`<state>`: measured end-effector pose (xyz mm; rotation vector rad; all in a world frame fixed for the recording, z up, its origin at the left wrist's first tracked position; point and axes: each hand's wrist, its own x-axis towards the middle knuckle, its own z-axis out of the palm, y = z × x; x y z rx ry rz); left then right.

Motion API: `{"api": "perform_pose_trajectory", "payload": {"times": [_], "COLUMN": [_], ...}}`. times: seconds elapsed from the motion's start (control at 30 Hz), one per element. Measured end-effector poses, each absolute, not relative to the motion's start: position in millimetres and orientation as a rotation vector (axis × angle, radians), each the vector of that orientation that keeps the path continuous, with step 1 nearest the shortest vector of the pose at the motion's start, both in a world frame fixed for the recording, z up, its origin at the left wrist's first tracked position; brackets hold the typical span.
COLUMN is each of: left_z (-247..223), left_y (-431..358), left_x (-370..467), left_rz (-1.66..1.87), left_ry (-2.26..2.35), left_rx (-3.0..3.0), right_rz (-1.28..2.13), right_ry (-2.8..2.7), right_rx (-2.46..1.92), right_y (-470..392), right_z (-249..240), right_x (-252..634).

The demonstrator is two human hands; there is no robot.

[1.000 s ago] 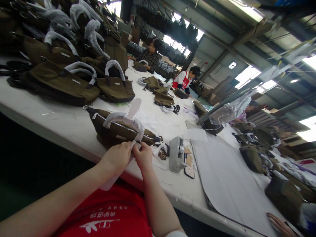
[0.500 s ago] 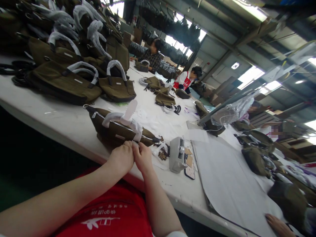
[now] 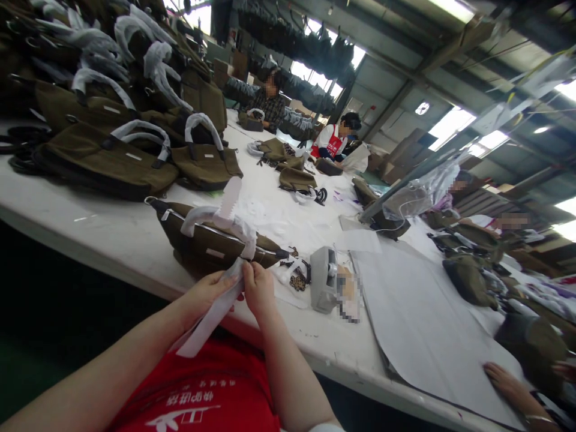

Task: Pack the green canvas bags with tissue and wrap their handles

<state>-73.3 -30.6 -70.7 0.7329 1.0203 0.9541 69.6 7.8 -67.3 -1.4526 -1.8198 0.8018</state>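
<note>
An olive bag (image 3: 220, 245) with a silver zipper lies at the near edge of the white table. White wrapping covers its handles, and a strip of it (image 3: 231, 198) sticks up from the far one. My left hand (image 3: 216, 291) holds a long white strip (image 3: 211, 321), whose loose end hangs toward my red apron. Beside it, my right hand (image 3: 258, 288) pinches the strip at the base of the near handle. Both hands almost touch, in front of the bag.
A grey tape dispenser (image 3: 322, 279) stands right of the bag, near a leopard-print strap (image 3: 299, 279). Olive bags (image 3: 108, 159) are piled at the left. A grey sheet (image 3: 423, 324) covers the right of the table (image 3: 135, 240); another person's hand (image 3: 506, 384) rests on it.
My left hand has opened out from its fist and moved slightly left and down; a long white strip now hangs from it. At the right, another person's hand reaches further into view.
</note>
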Motion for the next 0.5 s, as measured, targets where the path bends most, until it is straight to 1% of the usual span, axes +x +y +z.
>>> {"api": "perform_pose_trajectory", "payload": {"times": [0.2,0.3,0.33,0.4,0.5], "left_z": [-76.0,-74.1,-73.5,-73.1,-72.4], "left_y": [-24.2,-24.0,-24.5,-24.9,-22.2], "left_x": [-76.3,-78.9,-79.8,-81.4,-81.3], "left_rz": [0.962,0.938,0.915,0.833,0.746], "left_ry": [1.052,1.112,1.172,1.331,1.471], "left_rx": [0.948,0.991,0.994,0.972,0.980], "right_rz": [1.142,1.265,1.243,1.073,0.638], "right_ry": [-1.677,-1.779,-1.824,-1.846,-1.654], "right_rx": [-1.405,-1.323,-1.307,-1.344,-1.532], "right_y": [7.4,-5.0,-9.6,-15.6,-12.5], "right_z": [-67.4,-61.8,-59.9,-57.1,-55.4], "right_x": [76.5,91.3,99.5,123.0,178.5]}}
